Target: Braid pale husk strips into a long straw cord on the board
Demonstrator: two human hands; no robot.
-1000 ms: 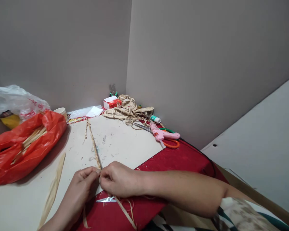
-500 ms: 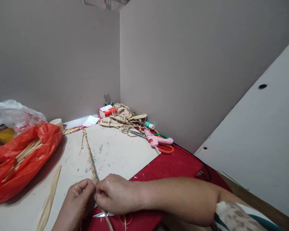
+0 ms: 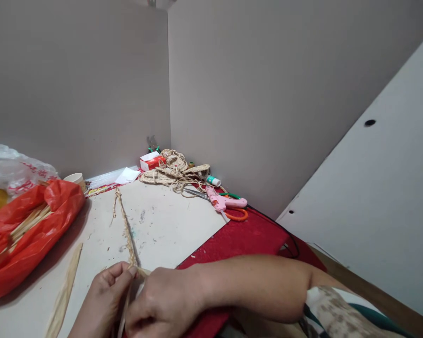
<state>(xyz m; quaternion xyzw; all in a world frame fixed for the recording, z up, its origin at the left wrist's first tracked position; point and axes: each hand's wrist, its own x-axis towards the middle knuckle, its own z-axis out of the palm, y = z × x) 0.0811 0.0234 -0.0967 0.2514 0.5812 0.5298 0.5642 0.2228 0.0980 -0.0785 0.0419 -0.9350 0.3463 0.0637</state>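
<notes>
A thin straw-coloured braid (image 3: 128,232) runs from the back of the white board down to my hands. Thumb and forefinger of my left hand (image 3: 107,293) pinch its near end. Beside it, my right hand (image 3: 165,300) has curled fingers, and a pale flat strand passes between the two hands at the braid's end. What its fingertips grip is partly hidden. A loose flat strip (image 3: 66,291) lies on the board to the left of my left hand.
An open red plastic bag (image 3: 31,234) of strips sits at left, near a paper cup (image 3: 76,180). At the back lie coiled braids (image 3: 176,174), a red box (image 3: 152,161), a pink glue gun (image 3: 222,201), and orange-handled scissors (image 3: 238,216). Grey panels stand behind.
My right hand has moved down and slightly left, opening a gap from my left hand where a pale strand now shows. The view has shifted slightly. My left hand still pinches the braid.
</notes>
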